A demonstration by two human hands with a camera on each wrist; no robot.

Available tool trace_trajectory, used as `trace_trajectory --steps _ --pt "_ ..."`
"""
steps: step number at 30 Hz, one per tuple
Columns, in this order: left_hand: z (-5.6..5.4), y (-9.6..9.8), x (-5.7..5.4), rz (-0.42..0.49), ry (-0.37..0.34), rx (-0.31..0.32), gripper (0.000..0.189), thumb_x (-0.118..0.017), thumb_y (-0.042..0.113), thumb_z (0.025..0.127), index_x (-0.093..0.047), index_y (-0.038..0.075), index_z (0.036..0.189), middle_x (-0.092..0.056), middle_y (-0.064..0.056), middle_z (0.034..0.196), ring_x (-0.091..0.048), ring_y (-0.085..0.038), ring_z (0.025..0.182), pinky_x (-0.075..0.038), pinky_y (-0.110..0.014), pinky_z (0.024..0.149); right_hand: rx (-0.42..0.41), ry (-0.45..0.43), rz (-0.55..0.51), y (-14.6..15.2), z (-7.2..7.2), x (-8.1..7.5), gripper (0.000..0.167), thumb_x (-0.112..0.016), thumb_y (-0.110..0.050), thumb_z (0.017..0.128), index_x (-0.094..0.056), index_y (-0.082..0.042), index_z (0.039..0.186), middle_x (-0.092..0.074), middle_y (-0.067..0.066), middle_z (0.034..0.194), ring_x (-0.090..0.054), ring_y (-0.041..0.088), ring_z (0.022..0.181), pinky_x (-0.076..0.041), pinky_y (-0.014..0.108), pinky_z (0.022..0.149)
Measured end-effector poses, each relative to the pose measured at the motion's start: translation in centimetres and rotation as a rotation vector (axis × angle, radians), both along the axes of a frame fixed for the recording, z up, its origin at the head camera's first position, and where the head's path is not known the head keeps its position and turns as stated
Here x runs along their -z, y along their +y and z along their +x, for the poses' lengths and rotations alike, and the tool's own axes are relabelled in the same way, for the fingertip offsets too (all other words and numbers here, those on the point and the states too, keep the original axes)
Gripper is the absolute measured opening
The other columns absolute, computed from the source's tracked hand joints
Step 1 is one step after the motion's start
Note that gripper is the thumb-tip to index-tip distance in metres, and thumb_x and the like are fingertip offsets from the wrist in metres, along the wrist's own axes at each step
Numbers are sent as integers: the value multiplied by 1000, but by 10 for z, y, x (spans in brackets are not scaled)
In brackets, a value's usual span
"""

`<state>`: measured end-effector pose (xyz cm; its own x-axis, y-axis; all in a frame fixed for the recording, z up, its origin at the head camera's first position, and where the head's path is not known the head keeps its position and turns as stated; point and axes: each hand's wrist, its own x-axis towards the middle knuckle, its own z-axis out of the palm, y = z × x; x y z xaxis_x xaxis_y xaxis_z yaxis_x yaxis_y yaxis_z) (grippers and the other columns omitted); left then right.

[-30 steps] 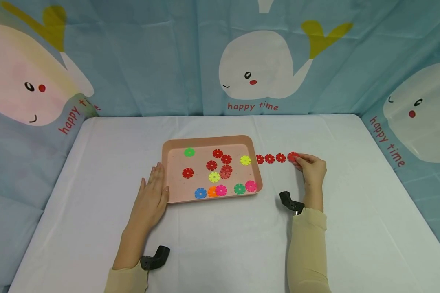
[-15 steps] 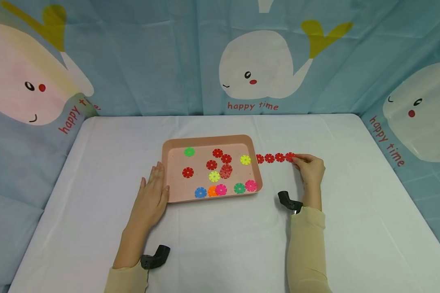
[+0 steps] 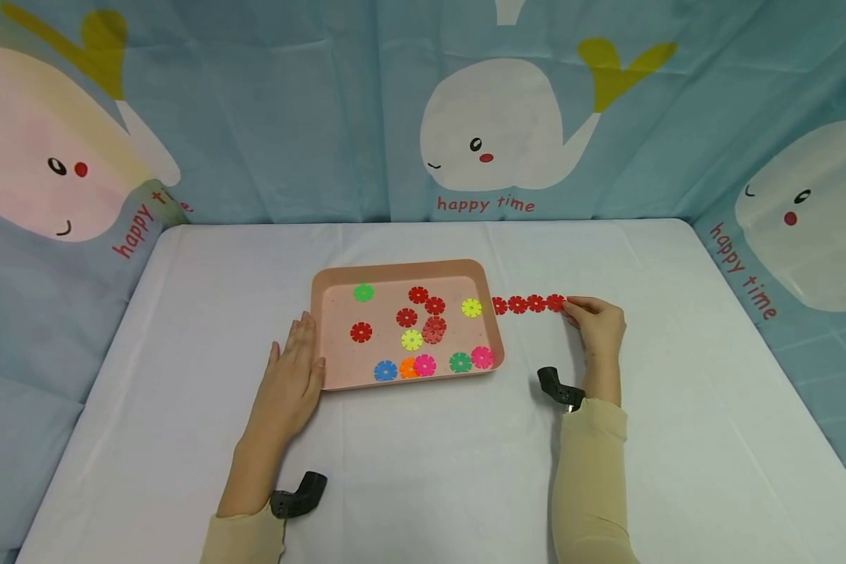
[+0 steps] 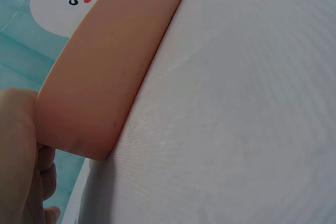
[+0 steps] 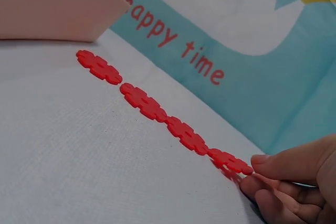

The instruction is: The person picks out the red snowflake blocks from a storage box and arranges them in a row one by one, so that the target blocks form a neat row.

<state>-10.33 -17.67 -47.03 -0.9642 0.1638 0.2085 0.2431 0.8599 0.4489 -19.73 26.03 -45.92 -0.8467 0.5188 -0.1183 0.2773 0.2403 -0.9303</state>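
Pinched between thumb and finger of the right hand [image 3: 596, 323], the endmost red disc [image 3: 554, 302], right of the head view's centre, should prove light and stiff, best held by its rim.

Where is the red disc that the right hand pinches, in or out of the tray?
Out: the red disc ends a row of four beside the tray, its edge pinched by the right hand.
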Motion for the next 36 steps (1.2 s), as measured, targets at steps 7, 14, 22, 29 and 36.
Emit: trace_trajectory --steps 7,14,22,29,36 --pt "1 0 1 3 -1 -1 58 -38 21 99 -18 -4 148 -19 -17 154 -16 -31 142 -14 -61 108 27 6 -74 1 1 -3 27 -70 -9 85 -68 8 106 -65 4 86 -64 3 65 -52 15 66" --pt "1 0 0 1 -5 -1 58 -38 20 99 -18 -4 148 -18 -17 154 -16 -32 142 -14 -60 108 14 49 -137 -1 0 -8 27 -70 -3 83 -66 10 106 -66 -6 72 -64 6 63 -52 16 61" --pt "0 -1 1 -4 0 9 58 -39 20 99 -18 -4 148 -19 -18 154 -16 -31 142 -15 -61 108 -55 109 -184 -10 -2 -9 28 -69 1 82 -64 13 107 -69 0 74 -65 7 63 -52 16 57" --pt "0 -1 1 -5 -2 9 58 -39 20 99 -18 -4 148 -18 -18 154 -15 -32 142 -14 -61 108 -234 182 -81 -35 -4 -20 26 -68 -2 84 -65 13 105 -67 -1 75 -64 11 67 -52 18 64" --pt "0 -1 0 -3 -2 5 58 -39 20 99 -19 -5 148 -19 -18 154 -15 -31 142 -14 -61 108 -365 167 -36 -64 -3 -32 28 -69 -7 84 -65 11 106 -67 1 82 -63 11 73 -51 23 66"
